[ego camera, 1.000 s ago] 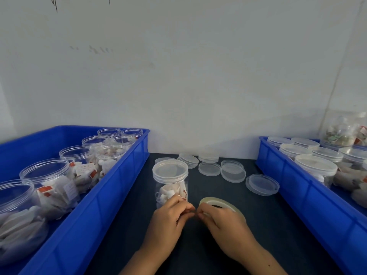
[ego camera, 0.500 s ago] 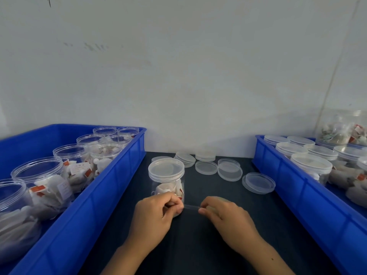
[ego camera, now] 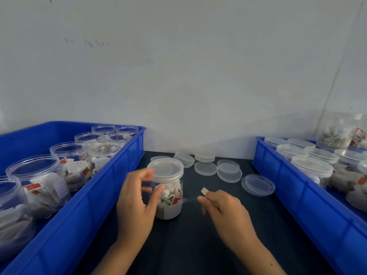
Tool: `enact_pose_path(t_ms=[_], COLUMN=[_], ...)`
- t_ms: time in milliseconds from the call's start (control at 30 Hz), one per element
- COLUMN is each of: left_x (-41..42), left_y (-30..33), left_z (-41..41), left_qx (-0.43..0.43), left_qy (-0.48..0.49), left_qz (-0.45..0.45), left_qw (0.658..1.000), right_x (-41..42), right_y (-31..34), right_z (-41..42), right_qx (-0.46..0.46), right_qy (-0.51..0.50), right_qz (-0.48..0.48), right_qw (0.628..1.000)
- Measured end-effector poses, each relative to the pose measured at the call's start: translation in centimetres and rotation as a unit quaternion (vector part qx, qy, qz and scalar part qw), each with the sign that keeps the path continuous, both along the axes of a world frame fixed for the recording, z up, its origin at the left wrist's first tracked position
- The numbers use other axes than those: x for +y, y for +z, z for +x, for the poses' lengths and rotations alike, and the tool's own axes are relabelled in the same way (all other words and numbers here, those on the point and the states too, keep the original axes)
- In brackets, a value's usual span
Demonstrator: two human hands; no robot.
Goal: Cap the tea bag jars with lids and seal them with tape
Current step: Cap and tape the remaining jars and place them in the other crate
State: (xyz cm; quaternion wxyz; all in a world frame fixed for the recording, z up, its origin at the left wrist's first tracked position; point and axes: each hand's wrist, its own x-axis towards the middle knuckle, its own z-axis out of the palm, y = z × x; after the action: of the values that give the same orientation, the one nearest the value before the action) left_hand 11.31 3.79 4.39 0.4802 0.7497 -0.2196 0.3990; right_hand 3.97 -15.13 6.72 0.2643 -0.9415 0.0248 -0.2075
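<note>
A clear jar of tea bags (ego camera: 168, 203) stands on the dark table with a clear lid (ego camera: 165, 168) on top. My left hand (ego camera: 137, 203) is at the jar's left side with curled, blurred fingers, and its thumb lies against the jar's front. It seems to pinch the end of a clear tape strip (ego camera: 189, 199). The strip stretches from the jar's right side to my right hand (ego camera: 228, 215). That hand grips the tape roll (ego camera: 204, 190), which shows only as a yellowish edge above the fingers.
A blue bin (ego camera: 111, 187) on the left holds several open jars of tea bags. On the right, another blue bin (ego camera: 282, 181) holds several capped jars. Several loose lids (ego camera: 228, 171) lie on the table behind the jar, near the wall.
The hands have drawn apart, pulling out a longer strip of tape. My left hand has moved up beside the jar, and my right hand has shifted right with the roll.
</note>
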Motion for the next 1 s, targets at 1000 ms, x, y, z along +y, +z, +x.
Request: enact_pose_path(t_ms=[1000], left_x=[-2.9], left_y=[1.1], left_z=[-2.3], left_qx=[0.228], left_qy=[-0.344], left_qz=[-0.085], left_qw=[0.907], right_x=[0.9], right_y=[3.0], right_z=[-1.1], right_qx=[-0.066], right_qy=[0.074], right_qz=[0.252], right_qw=[0.963])
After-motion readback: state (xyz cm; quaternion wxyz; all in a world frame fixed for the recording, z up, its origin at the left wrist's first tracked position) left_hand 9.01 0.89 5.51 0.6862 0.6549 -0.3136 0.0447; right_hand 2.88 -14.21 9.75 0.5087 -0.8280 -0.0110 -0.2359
